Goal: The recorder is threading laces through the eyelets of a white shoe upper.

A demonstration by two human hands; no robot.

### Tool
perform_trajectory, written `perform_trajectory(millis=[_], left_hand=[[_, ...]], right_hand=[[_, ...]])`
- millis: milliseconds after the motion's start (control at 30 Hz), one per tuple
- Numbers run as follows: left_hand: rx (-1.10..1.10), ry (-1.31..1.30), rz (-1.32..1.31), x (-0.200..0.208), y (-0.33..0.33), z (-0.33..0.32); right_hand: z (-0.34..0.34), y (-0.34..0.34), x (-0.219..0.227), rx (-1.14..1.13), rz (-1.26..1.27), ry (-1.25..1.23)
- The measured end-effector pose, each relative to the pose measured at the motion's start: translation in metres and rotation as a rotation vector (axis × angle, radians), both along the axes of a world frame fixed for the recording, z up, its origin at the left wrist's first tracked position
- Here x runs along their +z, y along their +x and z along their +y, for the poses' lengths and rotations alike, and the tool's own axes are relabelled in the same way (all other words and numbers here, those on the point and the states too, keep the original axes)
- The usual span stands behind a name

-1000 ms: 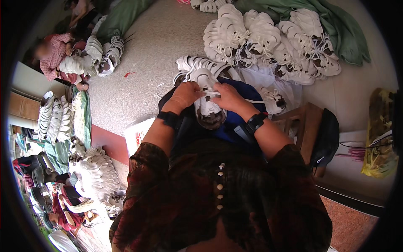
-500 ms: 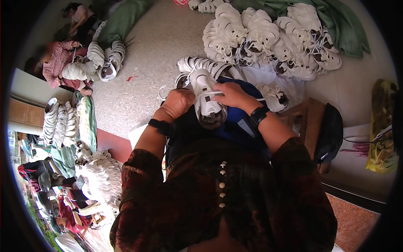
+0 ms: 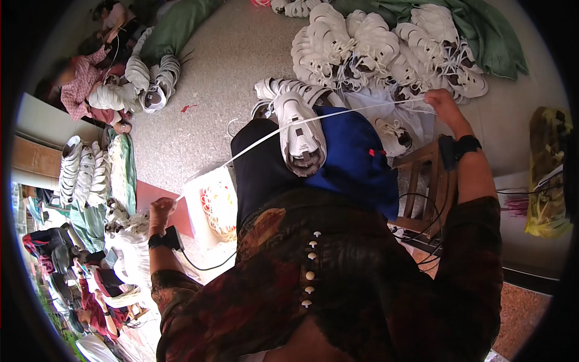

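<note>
A white shoelace [image 3: 254, 146] stretches taut between my two hands, across a white shoe upper [image 3: 301, 145] on my lap. My left hand [image 3: 161, 212], out at the left, is closed on one end of the lace. Far out to the right and higher up, my right hand [image 3: 445, 107] is closed on the other end. Neither hand touches the upper, which rests with its dark-lined opening toward me. Whether the lace runs through the upper's eyelets I cannot tell. Beyond my knees lies a row of nested white uppers [image 3: 289, 90].
Heaps of white uppers [image 3: 347, 51] lie on the far right floor beside green sacking [image 3: 494, 42]. A pale box of laces [image 3: 218, 205] stands left of my lap; a wooden stool [image 3: 425, 181] is at the right. Several people work at the left, one in a pink patterned top [image 3: 78, 84].
Both hands were at the upper on my lap. They have moved wide apart, left hand down-left and right hand up-right, drawing the lace out straight between them.
</note>
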State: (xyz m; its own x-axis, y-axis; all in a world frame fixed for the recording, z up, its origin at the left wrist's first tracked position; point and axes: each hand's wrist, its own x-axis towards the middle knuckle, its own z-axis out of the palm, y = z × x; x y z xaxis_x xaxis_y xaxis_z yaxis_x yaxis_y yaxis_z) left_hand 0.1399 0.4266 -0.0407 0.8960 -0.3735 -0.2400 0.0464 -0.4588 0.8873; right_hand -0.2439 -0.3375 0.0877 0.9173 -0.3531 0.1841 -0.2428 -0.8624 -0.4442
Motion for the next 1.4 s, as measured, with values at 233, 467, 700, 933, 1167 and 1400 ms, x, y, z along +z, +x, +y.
perform_trajectory(millis=[233,467,700,933,1167,1400], left_hand=[[-0.102,0.172,-0.268,-0.028,-0.015,0.151],[0.128,0.702,0.081,-0.038,-0.037,0.154],[0.054,-0.069,0.37,-0.002,-0.067,-0.086],[-0.752,-0.15,0.365,0.073,-0.085,-0.311],[-0.526,-0.121,0.107,0.04,-0.079,-0.355],[-0.534,-0.14,0.064,0.043,-0.085,-0.355]], right_hand=[[-0.08,-0.103,0.015,-0.251,-0.047,0.017],[-0.111,-0.159,-0.004,-0.484,0.013,-0.048],[0.02,0.012,-0.031,-0.203,0.236,0.741],[0.189,0.17,-0.068,0.318,0.283,0.295],[0.209,0.191,-0.111,0.062,-0.297,0.67],[0.233,0.193,-0.104,-0.005,-0.311,-0.155]])
